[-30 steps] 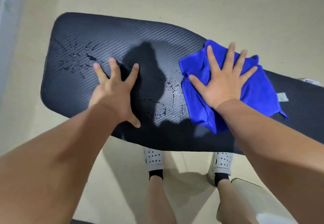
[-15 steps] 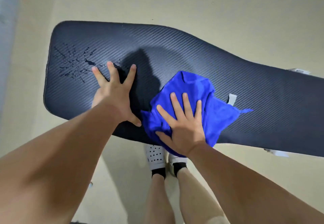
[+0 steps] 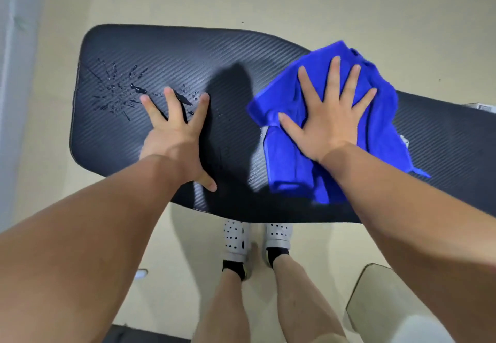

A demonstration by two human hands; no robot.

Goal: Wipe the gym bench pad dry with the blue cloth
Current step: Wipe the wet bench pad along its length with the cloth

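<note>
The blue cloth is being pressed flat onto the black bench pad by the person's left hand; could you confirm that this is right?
Not quite: the head view shows the right hand, fingers spread, pressing the blue cloth flat onto the black bench pad. The left hand rests bare on the pad, its fingertips at the water drops.

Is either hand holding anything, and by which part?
Nothing gripped: right hand lies flat on the blue cloth, at its middle; left hand flat on the bench pad.
</note>
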